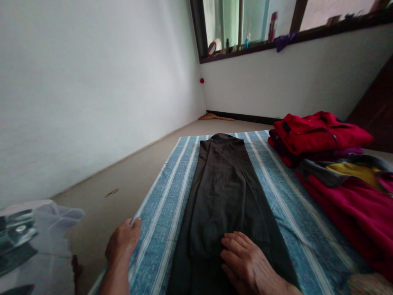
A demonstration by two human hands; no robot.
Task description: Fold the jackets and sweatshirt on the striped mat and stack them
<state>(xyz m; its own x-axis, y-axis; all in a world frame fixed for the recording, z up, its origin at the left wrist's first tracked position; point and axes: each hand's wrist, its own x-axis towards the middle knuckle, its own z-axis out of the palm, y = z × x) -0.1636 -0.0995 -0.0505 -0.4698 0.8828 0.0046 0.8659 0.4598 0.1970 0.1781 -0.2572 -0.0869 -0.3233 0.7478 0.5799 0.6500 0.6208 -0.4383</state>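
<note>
- Dark trousers (224,192) are lying folded lengthwise down the middle of a blue striped cloth (276,192), running from the near edge of the picture away toward twelve o'clock, with the narrow end pointing at the far wall.
- Right hand (248,262) is resting palm down on the near end of the dark trousers, at about six o'clock in the view; its fingers (233,241) are lying flat and slightly spread, pressing on the fabric and gripping nothing.
- Left hand (123,241) is sitting at about seven o'clock, at the left edge of the blue striped cloth; its fingers are curling over that edge and seem to be pinching it lightly, though how firmly they are holding cannot be told.
- Folded red garment (319,131) is lying on top of a small stack at about two o'clock, on the right side of the cloth, well apart from both hands.
- Crimson jacket (353,196) with grey and yellow at the collar is lying at about three o'clock, just nearer than that stack and touching it.
- Window sill (276,43) at about one o'clock is carrying small bottles and a round red mirror (211,48).
- Beige floor (132,180) is showing to the left of the cloth, at about nine o'clock.
</note>
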